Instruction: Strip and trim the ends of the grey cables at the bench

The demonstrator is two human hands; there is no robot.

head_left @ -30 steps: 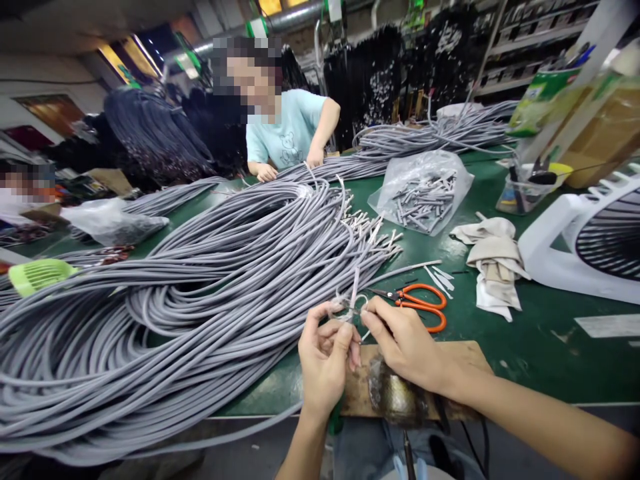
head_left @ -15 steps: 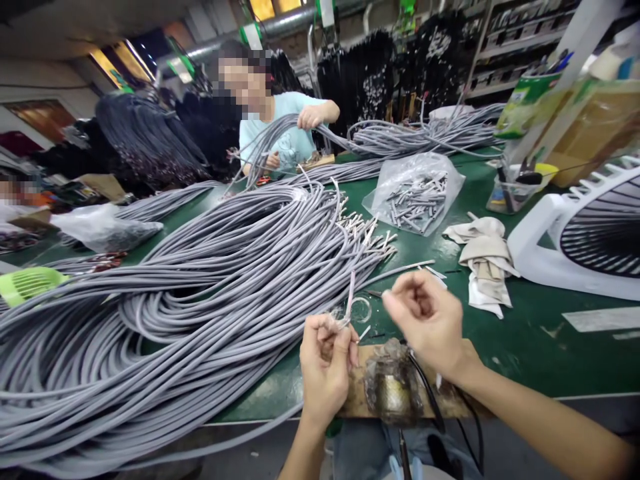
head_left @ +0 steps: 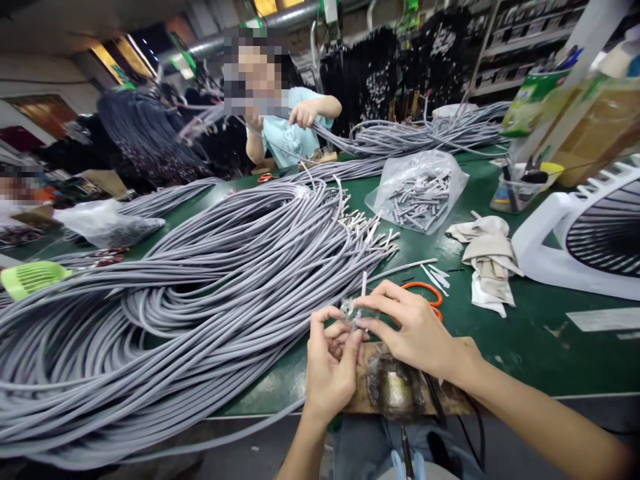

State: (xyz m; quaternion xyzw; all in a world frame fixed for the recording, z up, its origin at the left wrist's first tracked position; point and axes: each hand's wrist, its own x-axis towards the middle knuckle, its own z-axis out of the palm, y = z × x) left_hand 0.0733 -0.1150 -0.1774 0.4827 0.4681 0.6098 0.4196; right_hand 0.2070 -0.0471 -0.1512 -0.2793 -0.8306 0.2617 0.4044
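Note:
My left hand (head_left: 333, 367) is closed, its thumb and fingers pinching the stripped end of a grey cable. A pale inner core (head_left: 365, 283) sticks up from that end, with thin whitish strands (head_left: 347, 307) beside it. My right hand (head_left: 425, 330) meets the left one, thumb and fingertips pinched at the strands; the exact contact is partly hidden. Behind the right hand lie scissors with orange handles (head_left: 434, 293), their blades out of sight. Below both hands, a wooden board (head_left: 457, 395) carries a worn metal fixture (head_left: 393, 383). Left of my hands spreads a large heap of grey cables (head_left: 225, 280).
A clear bag of short grey pieces (head_left: 420, 197) lies beyond the cable ends. Crumpled cloth (head_left: 487, 257) and a white fan (head_left: 545, 240) stand to the right. Across the green table (head_left: 540, 353), a co-worker (head_left: 290, 137) holds a cable bundle.
My right hand has moved left and down to the cable end in my left hand, uncovering the orange scissors. The co-worker has raised the cable bundle.

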